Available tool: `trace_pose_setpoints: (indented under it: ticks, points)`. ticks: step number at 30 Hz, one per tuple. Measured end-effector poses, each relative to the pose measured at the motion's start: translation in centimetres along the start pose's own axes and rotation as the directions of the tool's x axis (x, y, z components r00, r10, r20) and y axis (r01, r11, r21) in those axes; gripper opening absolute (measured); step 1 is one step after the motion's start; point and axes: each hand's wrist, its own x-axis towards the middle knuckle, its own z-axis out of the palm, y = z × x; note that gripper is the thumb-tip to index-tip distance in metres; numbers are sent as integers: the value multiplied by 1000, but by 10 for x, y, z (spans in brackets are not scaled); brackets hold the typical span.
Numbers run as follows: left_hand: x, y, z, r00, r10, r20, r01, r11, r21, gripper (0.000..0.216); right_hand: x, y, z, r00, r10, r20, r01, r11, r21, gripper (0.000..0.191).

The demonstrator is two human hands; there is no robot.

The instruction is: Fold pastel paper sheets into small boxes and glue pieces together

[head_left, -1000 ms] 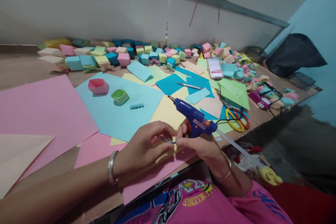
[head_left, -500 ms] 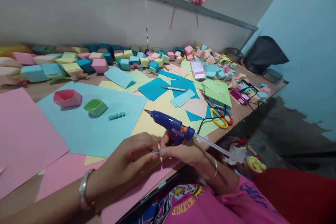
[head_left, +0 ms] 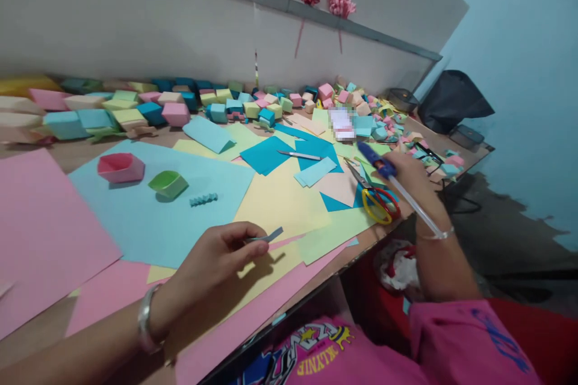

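Observation:
Pinched between the thumb and fingers of my left hand (head_left: 228, 249) is a narrow blue-grey paper strip (head_left: 275, 234), held just above the yellow paper sheet (head_left: 282, 192). Out to the right, my right hand (head_left: 410, 177) is closed around a blue glue gun (head_left: 372, 156), whose clear glue stick (head_left: 415, 204) points back toward my wrist. Scissors (head_left: 377, 201) with yellow and red handles lie below the gun. On the light blue sheet (head_left: 135, 222) sit a pink paper box (head_left: 121, 167), a green paper box (head_left: 168, 183) and a pleated blue paper piece (head_left: 203, 199).
Many folded paper blocks (head_left: 176, 114) line the table's back edge. A craft knife (head_left: 298, 155) rests on dark blue paper, near a phone (head_left: 342, 123). Two paper flowers (head_left: 342, 1) hang at the wall. A dark bag (head_left: 454, 101) stands at the far right.
My right hand has carried the glue gun away to the right, from beside my left hand to beyond the scissors. The strip now sticks out from my left fingers alone.

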Motion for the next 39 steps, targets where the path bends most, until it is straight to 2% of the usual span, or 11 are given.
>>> trace_pose_setpoints:
  ticks: [3,6,8,11,13,16,18,20,24,30,39]
  points:
    - [0,3,2,993,-101,-53,101,995,-16,15,41,57,14,996,30,79,-5,954,-300,24]
    - [-2,5,2,990,-113,-88,112,993,-20,14,65,88,25,948,10,319,98,942,-322,43]
    - [-3,6,1,991,-51,-124,58,997,54,15,68,88,23,920,-2,392,131,944,-304,50]
    - [-4,6,-1,973,136,-189,-79,957,280,12,51,47,12,950,-48,309,135,954,-267,40]
    - [-5,7,-2,941,269,-204,-167,897,410,9,27,-7,7,966,-254,54,250,966,70,33]
    - [-7,8,-2,909,372,-188,-239,834,497,8,-12,-97,10,860,-506,62,382,720,579,32]
    - [-7,9,-2,897,408,-169,-272,811,518,8,-32,-143,19,798,-599,57,415,616,669,36]
    - [-8,10,-3,888,432,-157,-295,799,524,7,-44,-169,28,808,-589,32,397,583,708,22]
    - [-8,11,-3,887,435,-158,-308,810,500,3,-49,-180,39,888,-460,19,292,594,750,14]
    - [-8,10,0,878,456,-144,-337,804,490,7,-54,-181,40,950,-287,124,93,637,765,8]
    - [-7,11,0,941,288,-178,-215,914,344,9,-62,-182,41,958,-164,236,-112,542,833,6]
